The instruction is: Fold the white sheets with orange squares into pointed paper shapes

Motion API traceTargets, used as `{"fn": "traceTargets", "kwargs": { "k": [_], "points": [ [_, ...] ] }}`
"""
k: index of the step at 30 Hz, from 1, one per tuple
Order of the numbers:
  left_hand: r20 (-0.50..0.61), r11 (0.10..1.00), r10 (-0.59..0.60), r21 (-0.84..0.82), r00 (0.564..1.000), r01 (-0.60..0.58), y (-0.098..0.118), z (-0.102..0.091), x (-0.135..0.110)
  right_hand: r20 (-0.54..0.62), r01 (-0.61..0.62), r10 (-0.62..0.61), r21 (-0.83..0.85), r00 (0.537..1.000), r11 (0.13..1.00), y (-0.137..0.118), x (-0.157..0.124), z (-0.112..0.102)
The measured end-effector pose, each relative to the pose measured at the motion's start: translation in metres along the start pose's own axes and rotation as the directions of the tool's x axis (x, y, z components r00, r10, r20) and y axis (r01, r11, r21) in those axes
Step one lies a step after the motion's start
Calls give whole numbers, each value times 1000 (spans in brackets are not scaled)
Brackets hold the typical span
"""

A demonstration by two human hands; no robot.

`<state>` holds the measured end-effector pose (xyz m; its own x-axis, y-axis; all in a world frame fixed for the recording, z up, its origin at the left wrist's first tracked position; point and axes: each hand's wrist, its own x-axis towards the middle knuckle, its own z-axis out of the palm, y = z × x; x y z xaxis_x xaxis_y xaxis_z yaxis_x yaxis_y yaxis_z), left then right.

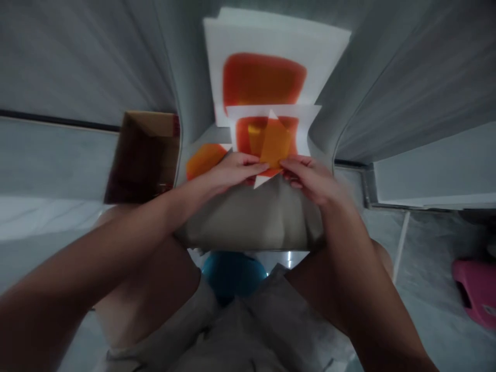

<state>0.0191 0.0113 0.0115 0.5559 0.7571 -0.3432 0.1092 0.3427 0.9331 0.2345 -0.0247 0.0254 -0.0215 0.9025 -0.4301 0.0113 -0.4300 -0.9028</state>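
Note:
Both hands hold a small orange sheet (276, 142) with white pointed corners, tilted in the middle of the view. My left hand (242, 169) pinches its lower left edge between thumb and fingers. At the lower right edge, the thumb and fingers of my right hand (306, 174) are closed on it too. Directly behind lies a white sheet (313, 116) bearing a rounded orange patch. Another orange piece (205, 159) with a white corner rests left of it, partly covered by my left hand. Farther back is a larger white sheet (325, 46) with an orange-red rounded patch.
The sheets lie on a grey padded seat (251, 222) with raised sides. An open cardboard box (149, 124) stands at its left. Below, between the knees, is a blue round object (234, 274). A pink plastic item (476, 289) sits on the tiled floor at far right.

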Motion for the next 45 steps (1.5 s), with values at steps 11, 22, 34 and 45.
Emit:
{"fn": "traceTargets", "kwargs": {
  "k": [11,22,34,45],
  "points": [
    [68,991,-131,4,989,131,9,-4,-13,-133,55,-40,114,990,992,8,-3,14],
    [168,963,-264,-7,950,269,22,-22,-17,-30,9,-6,115,1000,993,11,-11,19],
    [153,964,-259,102,954,245,26,-28,-16,-124,60,-45,119,991,991,17,-13,33],
    [124,936,-282,254,951,244,26,-31,-16,-116,-10,34,200,993,980,24,-13,41]
  ]
}}
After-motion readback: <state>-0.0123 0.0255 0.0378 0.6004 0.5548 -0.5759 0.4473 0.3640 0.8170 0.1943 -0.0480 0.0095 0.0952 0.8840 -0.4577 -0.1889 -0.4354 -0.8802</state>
